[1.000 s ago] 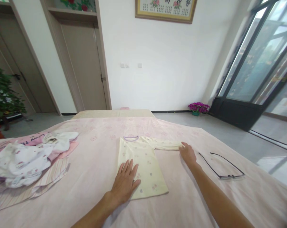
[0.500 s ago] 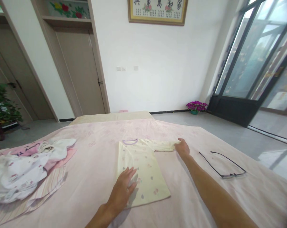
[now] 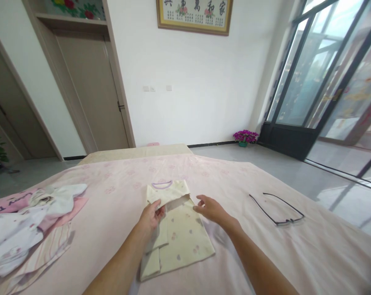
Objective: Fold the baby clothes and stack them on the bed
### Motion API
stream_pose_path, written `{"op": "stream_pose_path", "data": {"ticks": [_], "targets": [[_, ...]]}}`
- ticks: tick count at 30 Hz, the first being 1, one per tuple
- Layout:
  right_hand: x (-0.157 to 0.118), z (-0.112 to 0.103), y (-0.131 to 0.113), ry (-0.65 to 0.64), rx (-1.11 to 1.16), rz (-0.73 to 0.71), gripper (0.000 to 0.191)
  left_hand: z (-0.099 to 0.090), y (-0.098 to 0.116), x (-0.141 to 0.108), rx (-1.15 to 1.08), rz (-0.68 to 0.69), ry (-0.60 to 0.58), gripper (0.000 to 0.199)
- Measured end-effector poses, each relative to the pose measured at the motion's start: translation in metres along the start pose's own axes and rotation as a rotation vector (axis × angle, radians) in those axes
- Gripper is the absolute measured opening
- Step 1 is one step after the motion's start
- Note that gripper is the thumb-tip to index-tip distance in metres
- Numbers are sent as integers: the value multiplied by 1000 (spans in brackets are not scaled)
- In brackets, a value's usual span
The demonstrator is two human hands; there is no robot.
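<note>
The right-hand sleeve of the pale yellow long-sleeved shirt [image 3: 185, 235] no longer stretches out sideways; over the last second the left hand [image 3: 151, 215] has gone from the lower front to the upper left edge, and the right hand [image 3: 214, 209] has come inward from the cuff.

A white wall [image 3: 203, 78] fills the background, with a framed calligraphy panel [image 3: 194, 16] at the top. In front of it spreads a pink flowered sheet [image 3: 234, 254], flanked further off by a glass-paned door [image 3: 320, 86] on the right and a brown door [image 3: 83, 90] on the left. A loose heap of children's clothes [image 3: 34, 221] lies at the sheet's left — white print, pink and striped pieces. The shirt lies at the centre of the sheet, purple collar away from the person; a flap crosses its chest, raised enough to cast shadow, and a narrow layer runs down its left side, though which part that is cannot be told. The left hand's fingers pinch the flap's edge. The right hand's fingers are loose and hold nothing — just beside the shirt's right edge; contact cannot be told. Well to its right, black-framed eyeglasses [image 3: 284, 223] rest unfolded.
</note>
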State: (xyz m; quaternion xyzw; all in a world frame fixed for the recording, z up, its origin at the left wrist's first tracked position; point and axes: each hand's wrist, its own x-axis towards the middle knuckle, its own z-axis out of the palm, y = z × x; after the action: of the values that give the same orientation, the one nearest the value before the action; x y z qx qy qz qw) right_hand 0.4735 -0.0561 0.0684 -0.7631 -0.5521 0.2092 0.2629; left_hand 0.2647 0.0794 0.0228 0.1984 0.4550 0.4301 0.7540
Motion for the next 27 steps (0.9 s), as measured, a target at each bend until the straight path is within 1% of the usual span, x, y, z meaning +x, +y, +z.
{"op": "stream_pose_path", "data": {"ticks": [2, 3, 7, 9, 11, 14, 17, 21, 25, 27], "targets": [[-17, 10, 13, -16, -143, 67, 57, 1, 2, 7, -18, 44, 13, 21], [-25, 15, 15, -19, -194, 80, 57, 3, 5, 9, -27, 71, 13, 20], [-51, 28, 6, -50, -327, 76, 49, 18, 29, 16, -42, 167, -17, 15], [-57, 30, 0, -85, -361, 82, 48, 25, 42, 18, -36, 196, -34, 15], [-59, 32, -4, -94, -373, 88, 48, 31, 54, 20, -24, 224, -49, 14], [-61, 37, -12, -52, -365, 54, 48, 34, 66, 23, -8, 271, -63, 13], [-63, 45, -25, -9, -370, -11, 48, 32, 76, 26, 3, 313, -65, 13], [-71, 60, -42, -16, -420, -78, 50, 23, 83, 30, 26, 351, -53, 12], [-83, 72, -47, -50, -419, -142, 56, 9, 82, 35, 59, 377, -20, 11], [-87, 73, -46, -62, -405, -173, 52, 2, 79, 38, 78, 391, 0, 12]]}}
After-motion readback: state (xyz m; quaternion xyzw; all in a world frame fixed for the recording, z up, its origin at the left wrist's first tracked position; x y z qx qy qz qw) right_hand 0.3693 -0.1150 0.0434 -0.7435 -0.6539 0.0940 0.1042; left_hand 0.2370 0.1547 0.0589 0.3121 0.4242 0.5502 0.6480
